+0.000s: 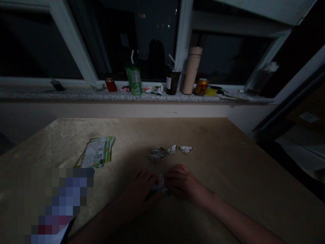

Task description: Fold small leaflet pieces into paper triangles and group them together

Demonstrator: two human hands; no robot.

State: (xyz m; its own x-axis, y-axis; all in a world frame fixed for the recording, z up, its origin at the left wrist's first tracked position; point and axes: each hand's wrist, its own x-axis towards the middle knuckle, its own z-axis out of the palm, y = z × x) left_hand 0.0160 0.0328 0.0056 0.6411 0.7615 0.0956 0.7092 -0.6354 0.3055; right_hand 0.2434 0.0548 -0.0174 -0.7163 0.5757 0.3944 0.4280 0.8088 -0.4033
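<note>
My left hand (139, 189) and my right hand (182, 181) meet on the wooden table (228, 162), both pressing and pinching a small folded piece of printed paper (159, 184) between them. The fingers of both hands curl onto it. Just beyond the hands lie several small folded paper pieces (170, 150) in a loose row. A thin stack of green and white printed leaflets (96, 152) lies flat to the left, apart from both hands.
A stone windowsill (76, 95) runs behind the table with a green bottle (134, 79), a dark cup with a straw (173, 81), a tall beige flask (191, 69), a red jar (111, 84) and an orange can (201, 86). The room is dim.
</note>
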